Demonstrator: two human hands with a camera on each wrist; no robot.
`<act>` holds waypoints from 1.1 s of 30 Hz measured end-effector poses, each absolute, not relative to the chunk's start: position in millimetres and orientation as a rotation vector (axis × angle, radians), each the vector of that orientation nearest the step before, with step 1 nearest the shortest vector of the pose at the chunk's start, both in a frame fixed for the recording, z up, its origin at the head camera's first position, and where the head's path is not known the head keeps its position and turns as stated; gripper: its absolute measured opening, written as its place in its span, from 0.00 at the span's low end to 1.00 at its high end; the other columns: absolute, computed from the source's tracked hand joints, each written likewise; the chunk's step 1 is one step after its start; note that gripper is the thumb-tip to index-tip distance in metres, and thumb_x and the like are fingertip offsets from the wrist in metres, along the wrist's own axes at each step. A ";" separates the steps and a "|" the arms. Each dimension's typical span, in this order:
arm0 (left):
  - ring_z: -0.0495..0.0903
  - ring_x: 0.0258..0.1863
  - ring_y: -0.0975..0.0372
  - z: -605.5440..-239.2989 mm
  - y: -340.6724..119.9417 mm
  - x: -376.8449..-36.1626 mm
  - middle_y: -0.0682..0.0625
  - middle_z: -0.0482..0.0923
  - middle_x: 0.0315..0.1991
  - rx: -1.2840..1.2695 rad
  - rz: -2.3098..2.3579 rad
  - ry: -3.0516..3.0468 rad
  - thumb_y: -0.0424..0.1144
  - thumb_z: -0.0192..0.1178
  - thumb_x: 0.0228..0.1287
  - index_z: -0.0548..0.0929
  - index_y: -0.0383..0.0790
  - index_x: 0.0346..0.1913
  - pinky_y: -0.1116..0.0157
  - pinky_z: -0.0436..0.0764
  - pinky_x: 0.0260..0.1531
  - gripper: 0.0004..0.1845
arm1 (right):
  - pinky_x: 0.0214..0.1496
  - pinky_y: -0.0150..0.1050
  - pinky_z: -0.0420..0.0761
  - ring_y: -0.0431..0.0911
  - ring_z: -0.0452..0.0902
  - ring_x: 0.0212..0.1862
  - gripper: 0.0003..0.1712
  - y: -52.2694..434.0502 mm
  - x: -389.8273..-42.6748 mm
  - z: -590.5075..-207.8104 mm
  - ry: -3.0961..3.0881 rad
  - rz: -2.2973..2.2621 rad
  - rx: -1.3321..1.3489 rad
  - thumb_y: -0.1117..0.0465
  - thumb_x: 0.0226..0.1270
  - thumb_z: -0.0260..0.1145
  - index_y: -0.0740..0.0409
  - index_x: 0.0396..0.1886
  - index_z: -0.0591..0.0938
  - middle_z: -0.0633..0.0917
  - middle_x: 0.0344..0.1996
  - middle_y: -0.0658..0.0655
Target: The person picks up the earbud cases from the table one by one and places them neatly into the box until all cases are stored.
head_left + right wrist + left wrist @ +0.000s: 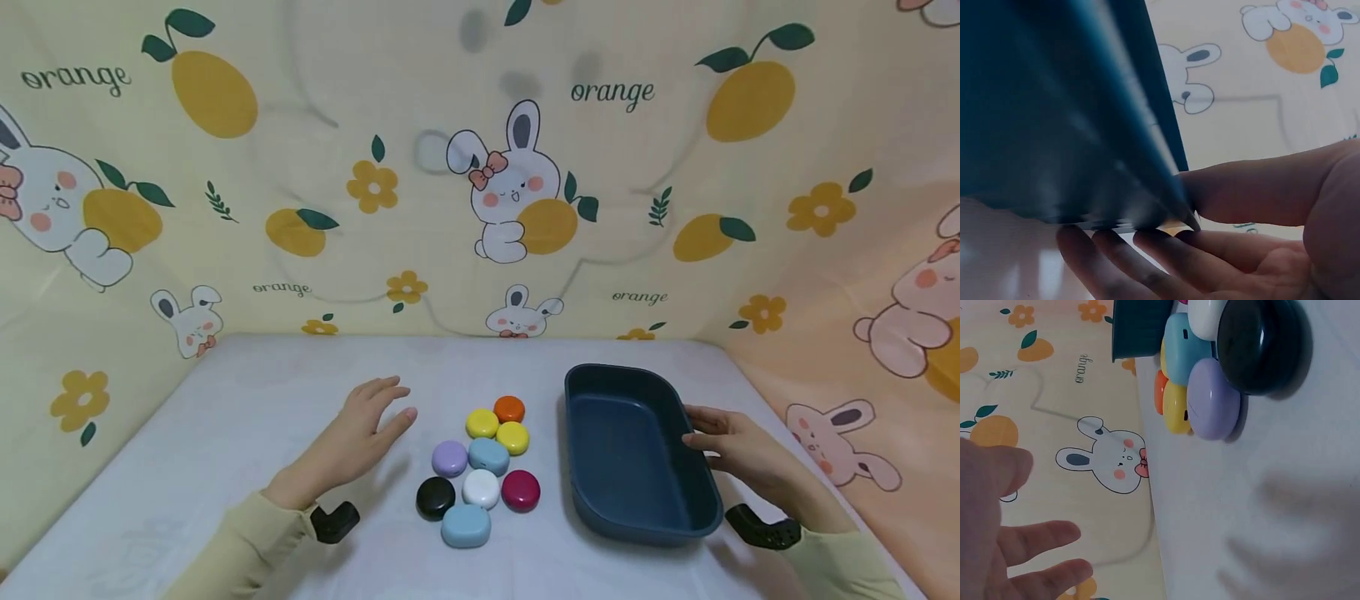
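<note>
The word "orange" is printed repeatedly on the patterned backdrop cloth [450, 100]. It stands beside the yellow fruits. No other text is readable.

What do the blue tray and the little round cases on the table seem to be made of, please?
The blue tray looks like matte moulded plastic: even colour, rounded rim, soft sheen. The round cases look like glossy hard plastic; the black one carries a sharp light streak. Neither is certain from looks alone.

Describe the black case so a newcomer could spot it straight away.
Start at the dark blue tray on the white table; left of it sits a cluster of small rounded cases. The black case lies at the cluster's near-left corner, beside the white case. It is the only black one.
</note>
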State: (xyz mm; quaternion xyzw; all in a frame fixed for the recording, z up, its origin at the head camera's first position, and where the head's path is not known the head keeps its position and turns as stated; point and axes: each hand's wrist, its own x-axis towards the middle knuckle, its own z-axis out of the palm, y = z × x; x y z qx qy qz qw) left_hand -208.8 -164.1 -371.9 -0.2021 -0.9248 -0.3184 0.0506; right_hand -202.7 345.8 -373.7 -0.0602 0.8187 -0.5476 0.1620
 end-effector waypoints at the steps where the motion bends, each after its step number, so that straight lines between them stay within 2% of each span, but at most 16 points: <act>1: 0.55 0.71 0.46 -372.3 -163.3 -208.0 0.40 0.61 0.71 -0.614 -0.982 -2.819 0.55 0.52 0.74 0.74 0.37 0.64 0.43 0.59 0.66 0.28 | 0.57 0.54 0.77 0.69 0.57 0.68 0.40 346.1 -201.8 -374.7 2.319 -1.579 -0.187 0.66 0.75 0.56 0.78 0.73 0.45 0.50 0.72 0.78; 6: 0.57 0.70 0.46 -374.2 -162.9 -205.0 0.42 0.63 0.70 -0.607 -1.004 -2.825 0.53 0.53 0.74 0.77 0.39 0.62 0.43 0.60 0.66 0.24 | 0.56 0.55 0.77 0.70 0.55 0.69 0.40 342.7 -198.5 -375.6 2.248 -1.623 -0.199 0.65 0.76 0.56 0.74 0.75 0.45 0.49 0.73 0.75; 12: 0.61 0.69 0.47 -373.0 -163.3 -201.1 0.44 0.67 0.68 -0.643 -1.023 -2.837 0.54 0.53 0.74 0.78 0.41 0.61 0.43 0.61 0.66 0.24 | 0.56 0.59 0.76 0.71 0.55 0.69 0.41 337.7 -191.3 -376.5 2.243 -1.615 -0.161 0.62 0.75 0.57 0.71 0.76 0.47 0.50 0.73 0.75; 15: 0.65 0.67 0.51 -372.7 -163.2 -199.8 0.47 0.71 0.66 -0.694 -1.080 -2.847 0.54 0.54 0.73 0.79 0.42 0.61 0.46 0.67 0.63 0.23 | 0.56 0.59 0.76 0.71 0.56 0.69 0.41 336.6 -186.5 -377.1 2.218 -1.621 -0.174 0.60 0.76 0.58 0.70 0.76 0.47 0.50 0.73 0.75; 19: 0.75 0.59 0.55 -373.5 -165.4 -198.7 0.50 0.77 0.59 -0.771 -1.197 -2.881 0.52 0.57 0.72 0.79 0.41 0.60 0.52 0.77 0.55 0.22 | 0.57 0.60 0.75 0.71 0.54 0.69 0.42 335.9 -181.0 -377.6 2.147 -1.633 -0.201 0.59 0.77 0.56 0.70 0.76 0.44 0.47 0.73 0.75; 21: 0.77 0.54 0.57 -374.5 -167.3 -199.2 0.49 0.79 0.56 -0.800 -1.226 -2.907 0.51 0.58 0.72 0.79 0.41 0.59 0.54 0.78 0.52 0.22 | 0.57 0.61 0.74 0.72 0.52 0.69 0.42 335.5 -179.9 -378.3 2.122 -1.635 -0.196 0.58 0.77 0.56 0.70 0.76 0.43 0.46 0.73 0.76; 23: 0.78 0.52 0.58 -375.7 -168.7 -200.2 0.49 0.79 0.55 -0.822 -1.247 -2.931 0.50 0.59 0.71 0.80 0.41 0.59 0.55 0.79 0.50 0.21 | 0.57 0.62 0.74 0.73 0.51 0.70 0.43 335.5 -179.7 -379.1 2.116 -1.635 -0.181 0.57 0.78 0.56 0.70 0.76 0.43 0.46 0.73 0.76; 29: 0.78 0.53 0.53 -379.5 -169.2 -204.4 0.45 0.79 0.55 -0.957 -1.307 -2.945 0.50 0.63 0.67 0.80 0.37 0.58 0.53 0.79 0.50 0.24 | 0.57 0.61 0.75 0.73 0.50 0.70 0.43 337.9 -180.2 -380.7 2.110 -1.657 -0.146 0.57 0.78 0.54 0.70 0.76 0.42 0.48 0.72 0.77; 33: 0.78 0.52 0.54 -382.5 -169.3 -206.2 0.46 0.80 0.54 -0.989 -1.296 -2.963 0.50 0.67 0.64 0.80 0.36 0.58 0.53 0.79 0.50 0.26 | 0.57 0.60 0.75 0.70 0.57 0.68 0.43 337.9 -181.3 -380.8 2.101 -1.666 -0.133 0.55 0.78 0.54 0.70 0.76 0.42 0.50 0.72 0.77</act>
